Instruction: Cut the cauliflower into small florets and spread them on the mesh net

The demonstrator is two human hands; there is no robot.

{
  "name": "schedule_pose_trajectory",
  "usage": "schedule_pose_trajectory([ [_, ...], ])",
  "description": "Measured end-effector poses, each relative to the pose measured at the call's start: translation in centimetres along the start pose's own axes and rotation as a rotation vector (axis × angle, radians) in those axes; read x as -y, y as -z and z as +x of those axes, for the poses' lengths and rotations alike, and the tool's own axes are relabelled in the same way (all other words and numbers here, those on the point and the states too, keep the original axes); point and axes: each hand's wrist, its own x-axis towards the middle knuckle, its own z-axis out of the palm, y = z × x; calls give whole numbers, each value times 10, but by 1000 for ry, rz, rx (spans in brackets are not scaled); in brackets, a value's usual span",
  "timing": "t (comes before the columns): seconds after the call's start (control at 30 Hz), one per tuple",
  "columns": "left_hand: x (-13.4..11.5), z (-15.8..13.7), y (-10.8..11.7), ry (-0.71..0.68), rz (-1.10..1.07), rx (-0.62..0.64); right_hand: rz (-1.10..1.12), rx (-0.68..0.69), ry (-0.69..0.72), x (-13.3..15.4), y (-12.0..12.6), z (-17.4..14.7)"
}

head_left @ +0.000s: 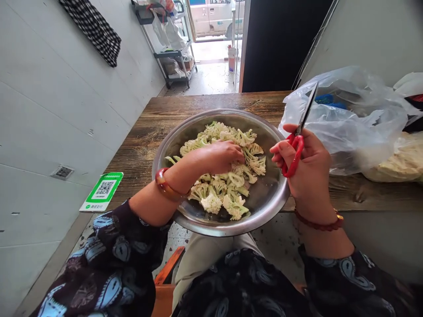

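Note:
A wide steel basin (264, 210) holds many pale cauliflower florets (211, 200), heaped mostly to the left and middle. Above the heap, my left hand (221, 156) reaches in from the left, its fingers curled down among the florets. The fingertips are hidden, so what they hold cannot be made out. Right of the basin's rim, my right hand (309, 163) is closed around scissors (297, 145) with red handles. Their blades point up and away from me and look closed together.
The basin stands on a dark wooden table (132, 149), overhanging its near edge. Plastic bags (350, 119) lie at the right, by a pale wrapped bundle (399, 160). A green-bordered QR card (102, 191) is at the left edge. A shelf cart (172, 53) stands beyond, near the doorway.

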Motion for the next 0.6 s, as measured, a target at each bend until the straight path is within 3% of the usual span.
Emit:
schedule_pose_trajectory([
  [0.17,-9,3,6,-74,-203,-170,-26,1,-7,1,1,0],
  [0.3,-29,7,2,-259,-295,-10,-14,3,1,1,1,0],
  [0.37,-33,8,-5,-272,-250,49,-5,7,2,0,1,0],
  [0.5,-32,11,-15,-199,-154,1,-13,5,8,0,2,1],
  [0.6,-31,12,-14,-223,-156,-34,-52,16,13,0,2,1],
])
